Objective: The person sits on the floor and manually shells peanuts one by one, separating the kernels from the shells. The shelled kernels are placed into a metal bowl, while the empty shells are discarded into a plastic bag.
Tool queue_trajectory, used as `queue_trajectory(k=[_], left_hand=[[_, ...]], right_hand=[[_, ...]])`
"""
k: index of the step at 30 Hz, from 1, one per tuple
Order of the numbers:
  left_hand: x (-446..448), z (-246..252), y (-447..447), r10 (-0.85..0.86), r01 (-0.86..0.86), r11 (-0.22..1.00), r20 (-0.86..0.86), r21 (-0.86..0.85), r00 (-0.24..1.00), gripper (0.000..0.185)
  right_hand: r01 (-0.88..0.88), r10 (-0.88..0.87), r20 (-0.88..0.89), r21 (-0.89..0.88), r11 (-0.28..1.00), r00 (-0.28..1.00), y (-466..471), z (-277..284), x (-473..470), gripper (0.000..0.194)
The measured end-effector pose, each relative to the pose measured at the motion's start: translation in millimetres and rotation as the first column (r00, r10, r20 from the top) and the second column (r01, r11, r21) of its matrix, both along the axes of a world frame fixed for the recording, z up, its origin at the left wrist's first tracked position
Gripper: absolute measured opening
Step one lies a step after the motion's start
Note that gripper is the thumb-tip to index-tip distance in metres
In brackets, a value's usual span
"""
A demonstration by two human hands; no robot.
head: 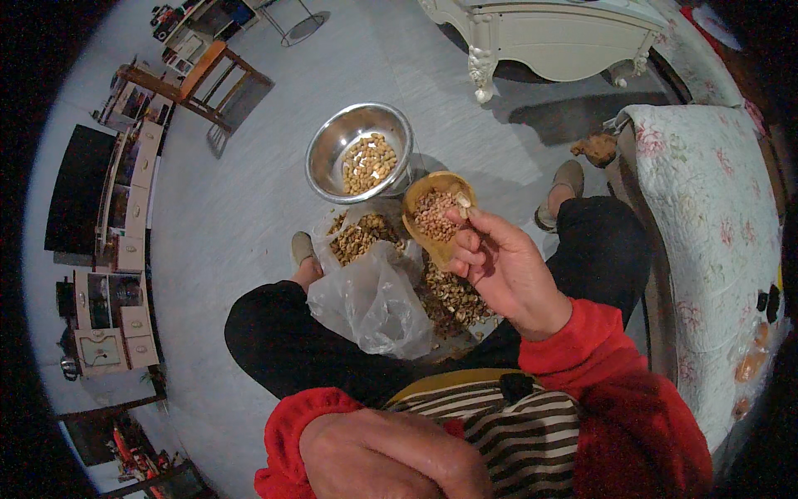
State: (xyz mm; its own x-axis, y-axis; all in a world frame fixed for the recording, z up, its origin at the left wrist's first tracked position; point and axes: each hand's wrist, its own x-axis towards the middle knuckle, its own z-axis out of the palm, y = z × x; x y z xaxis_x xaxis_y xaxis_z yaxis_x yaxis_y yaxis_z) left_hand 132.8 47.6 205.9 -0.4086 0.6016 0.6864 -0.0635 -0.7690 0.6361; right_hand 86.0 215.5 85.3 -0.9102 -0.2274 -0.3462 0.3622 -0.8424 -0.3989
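Observation:
My right hand (499, 259) pinches a pale peanut shell piece (463, 201) between thumb and forefinger, over a yellow scoop-shaped bowl (444, 252) that holds shelled pinkish peanuts (436, 215). My left hand (393, 458) is low in the view, close to my striped apron; its fingertips are hidden, so I cannot tell whether it holds anything. Beyond the bowl, a steel basin (321, 156) contains unshelled peanuts (370, 163). A clear plastic bag (374, 299) lies between my legs with brown peanuts or shells (365, 237) at its mouth. Empty shells (458, 296) are heaped beneath my right hand.
On the right stands a seat with a floral quilted cover (698, 218). A white carved table (561, 40) is at the top. A wooden chair (209, 81) and a cabinet row (134, 206) are at the left. My legs flank the bag and shells.

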Motion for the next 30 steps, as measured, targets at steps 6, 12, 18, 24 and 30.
queue_trajectory(k=[6,12,18,24,30], left_hand=[[0,1,-1,0.001,-0.001,1.000,0.015,0.001,1.000,0.021],[5,0,0,0.014,-0.014,1.000,0.053,0.001,0.999,0.018],[-2,-10,-7,-0.035,0.048,0.980,0.070,-0.194,0.997,0.017],[-26,-5,-18,0.053,-0.225,0.570,-0.237,-0.790,0.970,0.012],[-37,-21,-19,0.541,-0.438,0.174,-0.286,-0.882,0.791,0.020]], right_hand=[[-0.001,0.001,-0.018,0.003,1.000,1.000,0,-1,1,0.030],[-0.006,0.006,-0.017,-0.019,1.000,1.000,1,1,1,0.028],[0.009,-0.009,0.011,0.004,1.000,1.000,2,4,0,0.028],[-0.002,0.005,-0.035,0.066,0.998,0.999,3,9,2,0.028],[-0.081,0.113,-0.127,0.228,0.970,0.986,1,13,4,0.030]])
